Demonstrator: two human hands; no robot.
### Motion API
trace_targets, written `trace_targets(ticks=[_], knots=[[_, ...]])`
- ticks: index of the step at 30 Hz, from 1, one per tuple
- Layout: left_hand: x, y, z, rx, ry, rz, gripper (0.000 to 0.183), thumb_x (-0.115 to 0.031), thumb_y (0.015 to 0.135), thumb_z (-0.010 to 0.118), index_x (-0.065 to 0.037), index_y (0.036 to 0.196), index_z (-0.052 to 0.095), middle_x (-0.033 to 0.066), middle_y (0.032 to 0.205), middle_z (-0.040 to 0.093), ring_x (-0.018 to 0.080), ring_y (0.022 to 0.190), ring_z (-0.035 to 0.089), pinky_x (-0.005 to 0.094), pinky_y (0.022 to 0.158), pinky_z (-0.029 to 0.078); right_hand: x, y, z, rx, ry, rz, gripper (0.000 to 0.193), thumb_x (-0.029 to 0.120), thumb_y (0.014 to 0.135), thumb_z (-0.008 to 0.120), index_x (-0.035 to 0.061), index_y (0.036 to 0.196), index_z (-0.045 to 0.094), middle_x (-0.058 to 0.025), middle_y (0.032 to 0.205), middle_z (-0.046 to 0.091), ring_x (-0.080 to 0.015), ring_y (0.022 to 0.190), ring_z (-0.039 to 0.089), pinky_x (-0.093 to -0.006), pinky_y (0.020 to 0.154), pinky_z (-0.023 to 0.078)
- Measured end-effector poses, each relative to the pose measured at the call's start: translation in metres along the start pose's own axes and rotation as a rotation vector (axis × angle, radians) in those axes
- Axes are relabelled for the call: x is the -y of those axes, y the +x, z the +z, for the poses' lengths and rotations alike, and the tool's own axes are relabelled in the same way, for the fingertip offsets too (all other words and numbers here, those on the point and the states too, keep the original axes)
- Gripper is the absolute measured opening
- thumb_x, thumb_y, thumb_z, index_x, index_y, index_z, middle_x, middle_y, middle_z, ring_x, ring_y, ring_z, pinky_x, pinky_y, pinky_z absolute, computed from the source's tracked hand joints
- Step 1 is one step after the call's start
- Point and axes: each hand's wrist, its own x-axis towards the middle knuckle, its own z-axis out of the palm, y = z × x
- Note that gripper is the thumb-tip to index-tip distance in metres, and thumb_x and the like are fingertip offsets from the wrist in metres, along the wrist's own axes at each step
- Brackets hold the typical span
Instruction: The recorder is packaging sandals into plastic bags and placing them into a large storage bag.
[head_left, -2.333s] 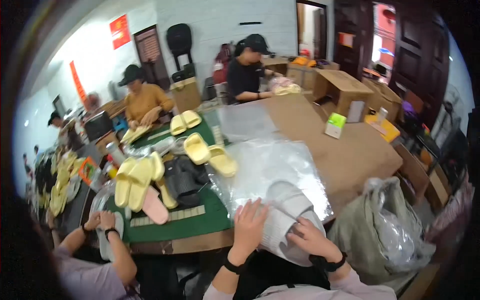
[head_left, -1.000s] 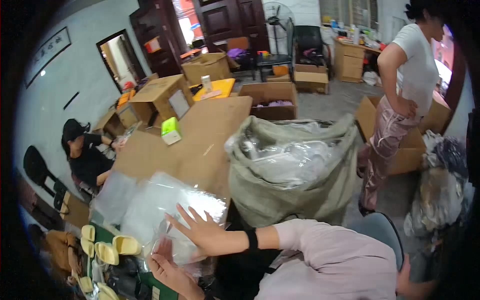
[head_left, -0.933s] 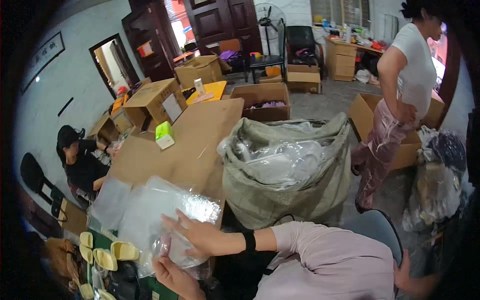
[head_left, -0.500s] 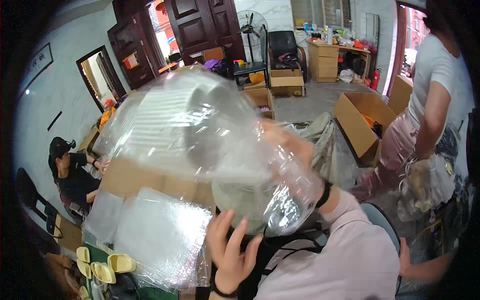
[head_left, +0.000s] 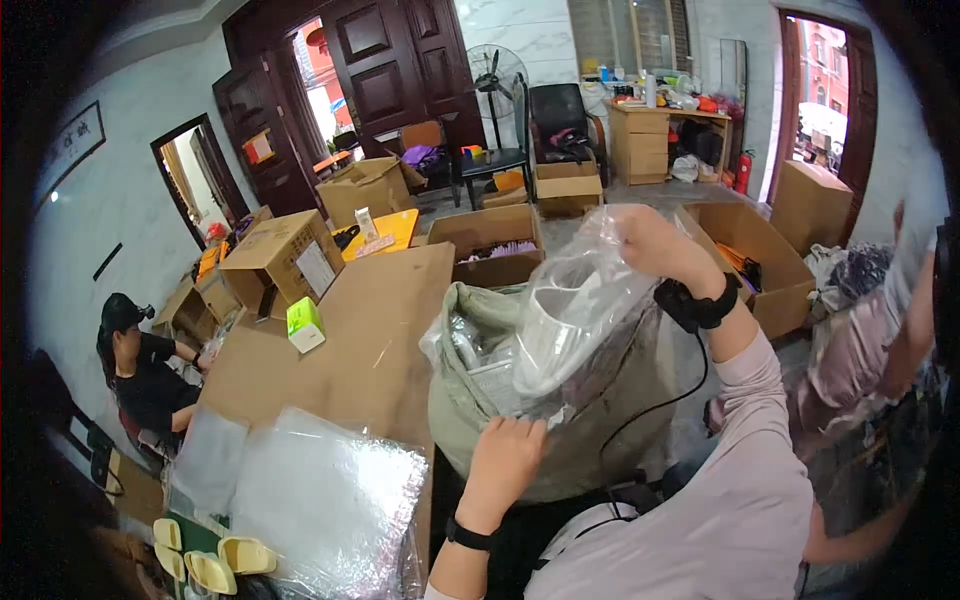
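My right hand grips the gathered top of a clear plastic bag. Inside the bag hang white slippers, tilted over the mouth of a large grey-green cloth sack. Fingers curled, my left hand holds the sack's near rim; its fingertips are partly hidden. More bagged white slippers show inside the sack. Left of the sack, a stack of flat clear plastic bags lies on the cardboard-covered table.
A green-and-white box and an open carton stand on the table. Yellow slippers lie at its near left corner. Open cartons stand behind and right of the sack. One person sits at left; another is at right.
The bagged slippers have moved from over the table, right and down to the sack's mouth. My left hand has gone from spread fingers to closed on the sack's rim.
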Motion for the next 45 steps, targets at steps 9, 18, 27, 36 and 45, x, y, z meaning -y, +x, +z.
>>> trace_targets(ticks=[9,18,27,36,45], knots=[[0.008,0.016,-0.032,-0.030,-0.010,0.050,0.024,-0.006,0.073,0.063,-0.005,0.096,0.058,0.0072,0.077,0.054,0.0257,0.078,0.054,0.0360,0.074,0.040,0.020,0.058,0.002,0.364,0.630,-0.301,0.024,0.002,0.078,0.053,0.0022,0.097,0.068,-0.0105,0.097,0.068,-0.0224,0.086,0.062,-0.0349,0.078,0.048],[0.021,0.010,-0.021,-0.051,0.093,-0.028,0.024,-0.004,0.074,0.059,-0.007,0.098,0.058,0.0069,0.082,0.052,0.0239,0.082,0.051,0.0357,0.075,0.039,0.027,0.041,0.119,1.150,1.041,0.038,0.020,0.003,0.082,0.054,0.0017,0.097,0.069,-0.0073,0.092,0.069,-0.0144,0.084,0.060,-0.0293,0.075,0.048],[0.022,0.016,-0.024,-0.113,-0.020,-0.055,0.020,-0.016,0.077,0.066,-0.008,0.093,0.057,0.0067,0.080,0.050,0.0232,0.080,0.050,0.0352,0.071,0.038,-0.013,0.071,0.094,1.171,0.764,0.140,0.016,0.009,0.077,0.063,-0.0007,0.087,0.070,-0.0065,0.078,0.069,-0.0125,0.070,0.058,-0.0306,0.064,0.047],[0.019,0.011,-0.018,-0.192,0.045,0.045,0.022,-0.015,0.077,0.064,-0.011,0.098,0.059,0.0050,0.085,0.053,0.0221,0.084,0.052,0.0341,0.075,0.040,0.084,0.050,0.166,1.285,0.755,-0.220,0.012,0.003,0.079,0.050,-0.0057,0.079,0.058,-0.0047,0.066,0.057,-0.0156,0.063,0.045,-0.0345,0.059,0.040],[0.018,0.001,-0.019,-0.249,0.030,-0.085,0.031,-0.011,0.072,0.067,-0.013,0.102,0.060,0.0046,0.088,0.052,0.0230,0.088,0.052,0.0407,0.085,0.038,0.100,0.055,0.129,1.379,0.559,-0.281,0.034,0.011,0.078,0.064,-0.0004,0.109,0.057,-0.0124,0.096,0.064,-0.0198,0.080,0.055,-0.0328,0.071,0.045]])
